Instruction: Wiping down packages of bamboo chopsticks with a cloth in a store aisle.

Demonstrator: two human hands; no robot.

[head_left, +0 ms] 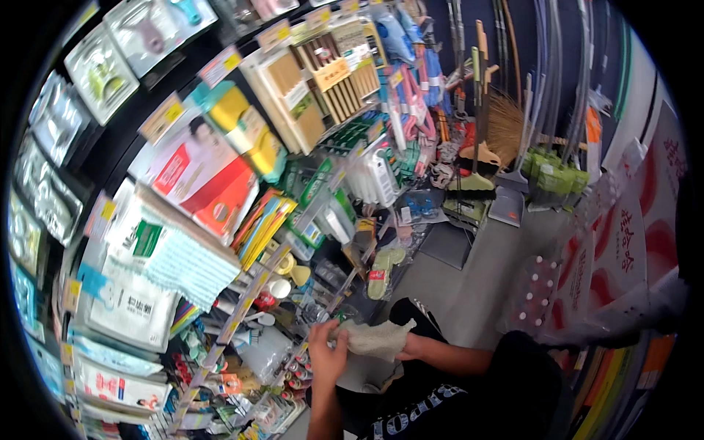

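A beige, rough-edged cloth (378,339) is stretched between my two hands at the lower middle, in front of my dark shirt. My left hand (329,354) grips its left end, thumb on top. At the other end, my right hand (415,347) is closed on the cloth's edge, its fingertips partly hidden. Just under the cloth shows a grey piece (363,372), whose kind I cannot make out. Left of my hands, shelves carry a white-and-blue striped cloth (192,265) and a red-and-white package (202,180).
Wooden chopsticks (343,84) hang in packs at the top. Brooms (475,176) and a grey dustpan (507,202) stand at the far right. Red-and-white cartons (616,249) and wrapped bottles (534,293) are stacked right of the grey floor (473,290). A shelf rail (253,293) runs near my left arm.
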